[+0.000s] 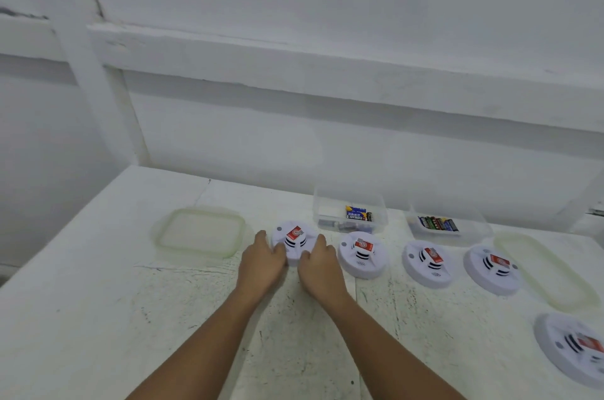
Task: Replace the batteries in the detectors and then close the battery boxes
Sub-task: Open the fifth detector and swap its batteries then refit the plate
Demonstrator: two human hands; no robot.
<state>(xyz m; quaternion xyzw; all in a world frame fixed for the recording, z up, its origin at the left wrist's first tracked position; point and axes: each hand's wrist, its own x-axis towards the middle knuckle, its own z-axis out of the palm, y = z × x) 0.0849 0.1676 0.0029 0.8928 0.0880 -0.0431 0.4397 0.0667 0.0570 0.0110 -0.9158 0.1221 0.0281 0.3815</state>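
Several round white detectors with red labels lie in a row on the white table (98, 318). My left hand (261, 265) and my right hand (322, 269) both grip the leftmost detector (294, 241), one on each side of its rim. To its right lie a second detector (362, 254), a third detector (428, 264) and a fourth detector (492, 269). Another detector (572, 347) lies near the right edge. Behind the row, a clear box (349, 216) holds a blue battery pack and loose batteries, and a second clear box (447, 226) holds several batteries.
A translucent green-rimmed lid (199, 236) lies left of the held detector. A second lid (542, 272) lies at the far right. A white wall with a ledge rises just behind the table.
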